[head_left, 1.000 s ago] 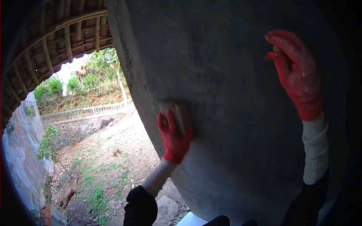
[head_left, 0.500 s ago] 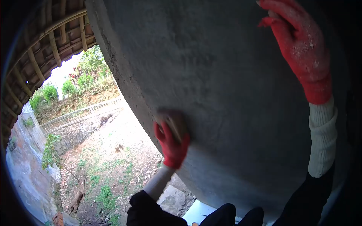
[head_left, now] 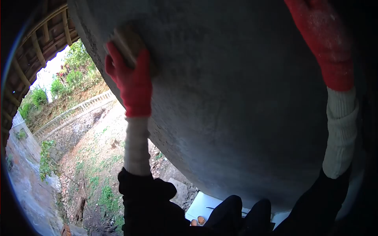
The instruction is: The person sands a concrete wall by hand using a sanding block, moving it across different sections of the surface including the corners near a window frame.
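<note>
Left hand (head_left: pixel 133 84) grasps brown block (head_left: pixel 128 42), upper end past grip. Wall (head_left: pixel 220 102) edge near leftward, room rightward. Right hand (head_left: pixel 325 41): grip unclear.

Legible markings: none. No text, label, brand, number or sign can be read on any surface in view.

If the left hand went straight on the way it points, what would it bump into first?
The left hand would likely slide up along the grey wall, its block leading; nothing else shows ahead before the picture's top edge, though depth is hard to judge.
</note>
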`<state>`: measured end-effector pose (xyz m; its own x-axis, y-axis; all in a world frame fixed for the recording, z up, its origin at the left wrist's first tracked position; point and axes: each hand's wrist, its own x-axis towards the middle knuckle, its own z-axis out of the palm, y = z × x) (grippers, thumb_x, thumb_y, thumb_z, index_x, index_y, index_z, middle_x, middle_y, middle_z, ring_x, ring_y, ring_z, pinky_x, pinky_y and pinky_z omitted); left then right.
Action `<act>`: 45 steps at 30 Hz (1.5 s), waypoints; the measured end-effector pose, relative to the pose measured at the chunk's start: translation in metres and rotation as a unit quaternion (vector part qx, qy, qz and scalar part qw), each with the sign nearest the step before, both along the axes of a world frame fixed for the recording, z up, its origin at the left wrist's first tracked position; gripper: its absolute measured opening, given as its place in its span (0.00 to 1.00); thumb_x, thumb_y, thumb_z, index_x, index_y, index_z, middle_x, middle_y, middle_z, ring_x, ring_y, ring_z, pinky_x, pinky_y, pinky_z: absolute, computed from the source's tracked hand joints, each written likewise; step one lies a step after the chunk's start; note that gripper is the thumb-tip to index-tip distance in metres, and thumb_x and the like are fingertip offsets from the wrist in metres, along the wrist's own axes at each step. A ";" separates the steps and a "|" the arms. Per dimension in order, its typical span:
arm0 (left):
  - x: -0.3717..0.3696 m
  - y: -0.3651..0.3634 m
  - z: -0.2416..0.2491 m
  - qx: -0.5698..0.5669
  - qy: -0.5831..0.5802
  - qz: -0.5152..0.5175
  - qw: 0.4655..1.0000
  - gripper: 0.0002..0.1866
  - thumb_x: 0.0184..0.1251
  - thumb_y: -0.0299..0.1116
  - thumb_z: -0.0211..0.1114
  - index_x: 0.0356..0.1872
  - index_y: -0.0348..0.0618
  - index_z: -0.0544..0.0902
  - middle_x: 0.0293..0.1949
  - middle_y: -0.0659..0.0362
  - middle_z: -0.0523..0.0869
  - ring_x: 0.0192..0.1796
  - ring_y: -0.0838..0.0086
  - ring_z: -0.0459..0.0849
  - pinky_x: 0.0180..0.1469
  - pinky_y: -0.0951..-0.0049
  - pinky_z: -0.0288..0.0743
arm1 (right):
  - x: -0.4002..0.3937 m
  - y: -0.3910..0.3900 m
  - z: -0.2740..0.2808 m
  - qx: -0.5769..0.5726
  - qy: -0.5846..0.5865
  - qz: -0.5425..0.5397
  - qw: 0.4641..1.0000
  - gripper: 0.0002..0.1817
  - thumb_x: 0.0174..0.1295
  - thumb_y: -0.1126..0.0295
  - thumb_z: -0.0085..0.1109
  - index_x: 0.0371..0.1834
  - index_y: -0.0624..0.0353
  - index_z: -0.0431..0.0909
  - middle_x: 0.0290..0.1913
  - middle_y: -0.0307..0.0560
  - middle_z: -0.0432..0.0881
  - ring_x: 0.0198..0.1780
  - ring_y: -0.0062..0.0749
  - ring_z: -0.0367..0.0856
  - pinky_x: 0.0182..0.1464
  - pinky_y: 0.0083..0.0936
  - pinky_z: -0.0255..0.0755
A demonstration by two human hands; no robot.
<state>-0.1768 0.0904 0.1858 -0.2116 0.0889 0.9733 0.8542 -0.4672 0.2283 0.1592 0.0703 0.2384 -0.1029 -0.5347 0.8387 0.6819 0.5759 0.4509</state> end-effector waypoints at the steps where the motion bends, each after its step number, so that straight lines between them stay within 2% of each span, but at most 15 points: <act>1: -0.001 0.003 -0.046 0.010 0.041 0.056 0.998 0.49 0.62 0.45 0.73 0.79 0.41 0.55 0.74 0.36 0.52 0.73 0.45 0.61 0.72 0.55 0.63 | 0.005 0.001 0.003 0.022 -0.006 -0.024 0.999 0.07 0.62 0.80 0.61 0.42 0.62 0.82 0.40 0.48 0.84 0.36 0.37 0.86 0.37 0.28 0.81; 5: 0.020 -0.025 -0.279 -0.064 0.137 0.048 0.987 0.56 0.55 0.40 0.77 0.80 0.43 0.49 0.74 0.31 0.48 0.74 0.31 0.56 0.71 0.42 0.61 | 0.017 0.008 0.008 0.081 -0.029 -0.089 0.992 0.06 0.63 0.78 0.61 0.42 0.61 0.82 0.39 0.48 0.84 0.37 0.38 0.86 0.38 0.28 0.80; 6: 0.035 -0.036 -0.294 -0.088 0.116 0.037 0.989 0.57 0.54 0.39 0.78 0.80 0.42 0.47 0.74 0.32 0.47 0.74 0.31 0.57 0.71 0.44 0.62 | 0.018 0.007 0.010 0.089 -0.035 -0.099 0.991 0.06 0.63 0.78 0.62 0.42 0.61 0.82 0.39 0.48 0.84 0.38 0.39 0.86 0.38 0.29 0.80; 9: 0.034 -0.033 -0.280 -0.124 0.069 0.052 0.989 0.56 0.53 0.40 0.78 0.79 0.41 0.50 0.74 0.32 0.47 0.74 0.32 0.57 0.70 0.44 0.63 | 0.019 0.004 0.011 0.078 -0.060 -0.089 0.991 0.07 0.63 0.76 0.63 0.43 0.60 0.83 0.39 0.48 0.85 0.39 0.41 0.86 0.40 0.30 0.80; 14: 0.039 -0.017 -0.056 -0.016 0.027 0.027 0.999 0.51 0.58 0.49 0.75 0.78 0.39 0.57 0.73 0.31 0.52 0.73 0.38 0.60 0.72 0.50 0.61 | 0.023 0.000 0.009 0.079 -0.077 -0.088 0.990 0.07 0.63 0.74 0.63 0.43 0.60 0.84 0.39 0.47 0.86 0.39 0.42 0.86 0.42 0.31 0.81; 15: 0.043 -0.017 -0.031 -0.015 -0.006 -0.005 1.000 0.52 0.57 0.50 0.75 0.78 0.39 0.57 0.73 0.31 0.52 0.73 0.38 0.59 0.72 0.50 0.61 | 0.026 -0.012 -0.005 -0.002 -0.113 -0.018 0.993 0.11 0.62 0.72 0.65 0.47 0.60 0.83 0.45 0.50 0.85 0.43 0.44 0.85 0.46 0.33 0.80; 17: 0.048 -0.010 -0.039 0.006 -0.023 0.015 1.000 0.52 0.57 0.50 0.75 0.77 0.39 0.58 0.73 0.31 0.53 0.73 0.38 0.60 0.72 0.50 0.61 | 0.033 -0.033 -0.044 -0.089 -0.151 0.049 0.983 0.16 0.61 0.70 0.67 0.52 0.60 0.82 0.51 0.53 0.84 0.48 0.47 0.84 0.51 0.36 0.80; 19: 0.059 -0.012 -0.076 0.021 -0.015 0.048 0.999 0.51 0.56 0.49 0.76 0.77 0.39 0.59 0.73 0.30 0.55 0.72 0.37 0.61 0.72 0.49 0.62 | 0.031 -0.037 -0.125 -0.313 -0.025 0.122 0.942 0.13 0.73 0.79 0.53 0.56 0.60 0.81 0.60 0.48 0.81 0.46 0.26 0.85 0.45 0.21 0.80; 24: 0.092 -0.041 -0.356 -0.081 0.060 0.020 0.995 0.55 0.44 0.43 0.83 0.75 0.43 0.61 0.71 0.26 0.56 0.69 0.28 0.64 0.63 0.38 0.69 | 0.033 -0.101 -0.331 -0.604 0.021 0.176 0.777 0.10 0.69 0.80 0.56 0.51 0.63 0.82 0.55 0.51 0.81 0.47 0.34 0.86 0.41 0.29 0.86; 27: 0.097 -0.043 -0.345 -0.101 0.016 0.018 0.995 0.54 0.45 0.43 0.82 0.75 0.44 0.63 0.71 0.26 0.56 0.69 0.28 0.64 0.64 0.41 0.69 | 0.062 -0.120 -0.355 -0.612 0.003 0.115 0.782 0.11 0.69 0.80 0.56 0.52 0.62 0.82 0.57 0.51 0.80 0.46 0.33 0.85 0.43 0.28 0.85; 33: 0.078 -0.020 -0.102 -0.006 -0.050 0.045 0.998 0.50 0.54 0.45 0.78 0.76 0.41 0.61 0.71 0.32 0.57 0.71 0.37 0.64 0.68 0.50 0.67 | 0.104 -0.137 -0.314 -0.597 0.138 0.046 0.789 0.15 0.70 0.81 0.52 0.58 0.62 0.79 0.63 0.50 0.75 0.49 0.32 0.82 0.42 0.26 0.84; 37: 0.096 -0.020 -0.137 -0.010 -0.117 0.052 0.992 0.52 0.54 0.47 0.78 0.78 0.43 0.58 0.72 0.33 0.55 0.72 0.38 0.62 0.70 0.50 0.65 | 0.068 -0.131 -0.331 -0.580 0.092 0.008 0.809 0.20 0.69 0.79 0.55 0.64 0.63 0.75 0.69 0.55 0.68 0.57 0.36 0.79 0.45 0.28 0.82; 40: 0.131 -0.053 -0.252 -0.135 -0.150 -0.039 0.979 0.52 0.53 0.50 0.76 0.77 0.46 0.59 0.74 0.30 0.52 0.71 0.33 0.62 0.69 0.45 0.65 | -0.003 -0.123 -0.334 -0.546 -0.085 -0.152 0.820 0.38 0.56 0.73 0.71 0.72 0.59 0.67 0.70 0.63 0.64 0.68 0.61 0.68 0.63 0.50 0.74; 43: 0.147 -0.090 -0.292 -0.181 -0.195 -0.115 0.957 0.42 0.62 0.41 0.71 0.74 0.39 0.63 0.72 0.26 0.55 0.71 0.33 0.62 0.69 0.41 0.63 | -0.055 -0.100 -0.345 -0.477 -0.184 -0.175 0.841 0.44 0.51 0.69 0.75 0.73 0.59 0.63 0.70 0.64 0.63 0.66 0.66 0.69 0.65 0.55 0.70; 45: 0.141 -0.106 -0.293 -0.218 -0.077 -0.183 0.955 0.38 0.75 0.32 0.57 0.79 0.35 0.49 0.76 0.30 0.42 0.77 0.32 0.50 0.75 0.50 0.58 | -0.083 -0.078 -0.352 -0.393 -0.199 -0.228 0.868 0.43 0.52 0.64 0.75 0.72 0.58 0.63 0.70 0.63 0.62 0.63 0.65 0.71 0.62 0.55 0.72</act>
